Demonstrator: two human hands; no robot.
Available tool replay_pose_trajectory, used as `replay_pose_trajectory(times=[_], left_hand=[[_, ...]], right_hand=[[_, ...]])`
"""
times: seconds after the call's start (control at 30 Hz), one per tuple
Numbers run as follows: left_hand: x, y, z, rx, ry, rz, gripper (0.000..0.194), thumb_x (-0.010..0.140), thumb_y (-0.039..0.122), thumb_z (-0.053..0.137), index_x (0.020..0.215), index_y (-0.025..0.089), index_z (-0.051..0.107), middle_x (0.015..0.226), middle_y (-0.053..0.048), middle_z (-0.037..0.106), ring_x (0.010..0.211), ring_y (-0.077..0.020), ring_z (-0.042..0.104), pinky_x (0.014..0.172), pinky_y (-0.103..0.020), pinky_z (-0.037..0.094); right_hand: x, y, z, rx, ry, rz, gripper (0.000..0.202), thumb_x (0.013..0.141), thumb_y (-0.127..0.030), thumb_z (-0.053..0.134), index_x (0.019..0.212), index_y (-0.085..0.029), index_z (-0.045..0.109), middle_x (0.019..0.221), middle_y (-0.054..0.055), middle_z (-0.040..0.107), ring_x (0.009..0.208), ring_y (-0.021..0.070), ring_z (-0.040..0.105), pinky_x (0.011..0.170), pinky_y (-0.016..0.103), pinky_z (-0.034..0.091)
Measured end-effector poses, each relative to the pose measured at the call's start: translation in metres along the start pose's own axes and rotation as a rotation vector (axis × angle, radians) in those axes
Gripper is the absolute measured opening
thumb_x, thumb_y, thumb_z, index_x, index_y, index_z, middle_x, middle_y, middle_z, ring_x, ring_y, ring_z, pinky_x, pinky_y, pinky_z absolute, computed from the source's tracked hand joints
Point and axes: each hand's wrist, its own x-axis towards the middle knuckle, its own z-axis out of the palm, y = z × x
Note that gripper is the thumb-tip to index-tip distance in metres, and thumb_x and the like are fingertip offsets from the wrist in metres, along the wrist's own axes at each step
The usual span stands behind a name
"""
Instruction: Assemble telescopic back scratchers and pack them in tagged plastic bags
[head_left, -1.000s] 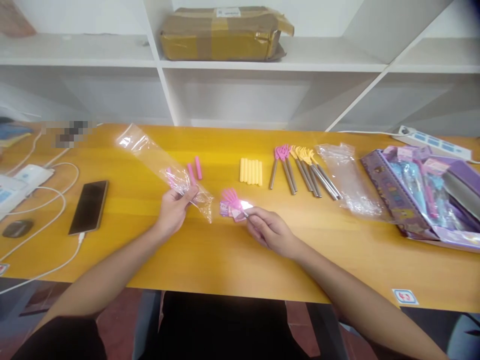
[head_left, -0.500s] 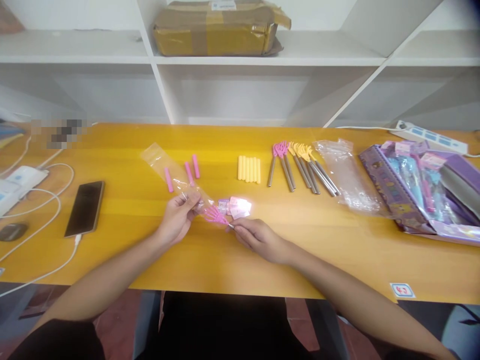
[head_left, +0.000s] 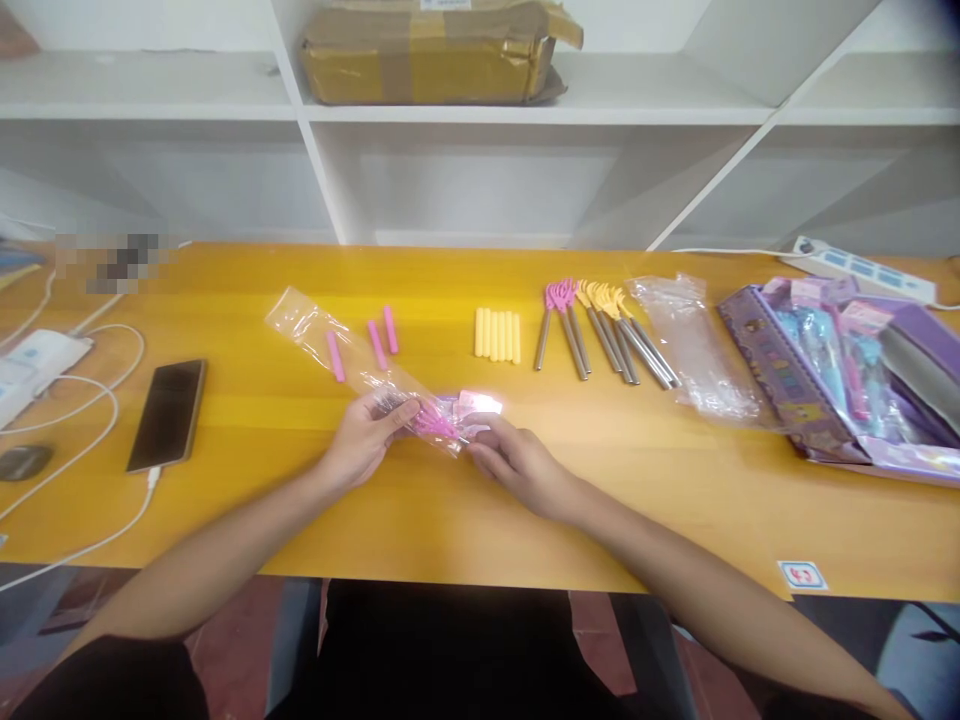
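My left hand (head_left: 367, 437) pinches a clear plastic bag (head_left: 300, 322), which slants up and left across the table. Inside the bag's lower end is the pink claw-shaped head of a back scratcher (head_left: 435, 420). My right hand (head_left: 525, 468) is closed on the scratcher's metal rod, most of which my fingers hide. Just behind the hands lie small pink cards (head_left: 477, 403), partly covered. Several pink tubes (head_left: 377, 345) rest behind and partly under the bag. Farther right are a row of yellow tubes (head_left: 497, 335) and several pink and yellow back scratchers (head_left: 600, 330) with metal rods.
Empty clear bags (head_left: 697, 350) lie right of the scratchers, beside a purple box (head_left: 795, 380) of packaged items. A phone (head_left: 169, 415) on a white cable and a power strip (head_left: 45, 365) are at left. White shelving (head_left: 480, 190) bounds the table's back.
The pink scratcher head has gone further into the bag, and the bag's lower end now reaches my right fingers. My left hand has shifted slightly right along the bag.
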Motion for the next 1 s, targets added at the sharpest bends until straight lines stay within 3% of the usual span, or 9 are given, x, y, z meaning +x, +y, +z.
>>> replay_pose_trajectory(times=[0.2, 0.33, 0.43, 0.53, 0.67, 0.77, 1.0], left_hand=[[-0.003, -0.001, 0.000, 0.036, -0.057, -0.066, 0.032, 0.074, 0.036, 0.096, 0.093, 0.015, 0.080, 0.089, -0.006, 0.080, 0.079, -0.0163, 0.073, 0.073, -0.027, 0.061], [-0.008, -0.008, 0.004, 0.117, -0.106, -0.082, 0.032, 0.073, 0.036, 0.097, 0.092, 0.014, 0.082, 0.090, -0.008, 0.082, 0.081, -0.0190, 0.074, 0.078, -0.031, 0.062], [-0.010, -0.009, 0.006, 0.133, -0.078, -0.051, 0.031, 0.073, 0.037, 0.097, 0.089, 0.014, 0.082, 0.090, -0.009, 0.082, 0.080, -0.0199, 0.075, 0.078, -0.032, 0.062], [-0.002, 0.002, 0.001, 0.040, 0.056, 0.040, 0.034, 0.068, 0.037, 0.100, 0.085, 0.014, 0.081, 0.086, -0.008, 0.081, 0.077, -0.0182, 0.075, 0.075, -0.030, 0.062], [0.014, 0.023, -0.012, -0.050, 0.173, 0.171, 0.035, 0.066, 0.036, 0.101, 0.084, 0.015, 0.080, 0.083, -0.005, 0.080, 0.075, -0.0157, 0.075, 0.071, -0.026, 0.062], [0.014, 0.021, -0.015, -0.030, 0.156, 0.191, 0.034, 0.068, 0.039, 0.100, 0.085, 0.015, 0.081, 0.083, -0.006, 0.080, 0.075, -0.0164, 0.075, 0.072, -0.027, 0.063], [-0.008, -0.016, -0.002, 0.157, -0.038, 0.055, 0.031, 0.077, 0.041, 0.094, 0.091, 0.015, 0.085, 0.090, -0.012, 0.083, 0.084, -0.0239, 0.079, 0.084, -0.038, 0.066]], right_hand=[[0.001, 0.011, 0.004, 0.110, -0.011, 0.010, 0.060, 0.112, -0.037, 0.047, 0.163, -0.023, 0.018, 0.070, -0.009, 0.050, 0.062, 0.0122, 0.044, 0.066, 0.024, 0.040], [0.001, 0.009, 0.005, 0.119, -0.007, 0.036, 0.068, 0.111, -0.035, 0.049, 0.167, -0.022, 0.013, 0.069, -0.009, 0.050, 0.063, 0.0126, 0.045, 0.065, 0.025, 0.040], [0.001, 0.004, 0.004, 0.131, -0.002, 0.064, 0.069, 0.109, -0.037, 0.052, 0.166, -0.022, 0.016, 0.073, -0.007, 0.053, 0.064, 0.0127, 0.046, 0.064, 0.025, 0.040], [0.003, 0.000, 0.000, 0.125, 0.028, 0.103, 0.059, 0.109, -0.043, 0.052, 0.159, -0.021, 0.030, 0.074, -0.007, 0.051, 0.064, 0.0128, 0.044, 0.062, 0.024, 0.038], [0.006, 0.000, -0.006, 0.018, 0.073, 0.115, 0.038, 0.111, -0.053, 0.046, 0.123, -0.020, 0.059, 0.073, -0.003, 0.052, 0.066, 0.0140, 0.044, 0.062, 0.025, 0.037], [0.006, 0.000, -0.007, -0.063, 0.071, 0.086, 0.042, 0.111, -0.056, 0.044, 0.102, -0.020, 0.063, 0.079, 0.001, 0.059, 0.073, 0.0157, 0.049, 0.067, 0.027, 0.040], [0.002, -0.002, 0.001, -0.090, 0.004, 0.084, 0.044, 0.112, -0.056, 0.042, 0.095, -0.020, 0.059, 0.082, 0.000, 0.059, 0.073, 0.0146, 0.050, 0.069, 0.027, 0.039]])
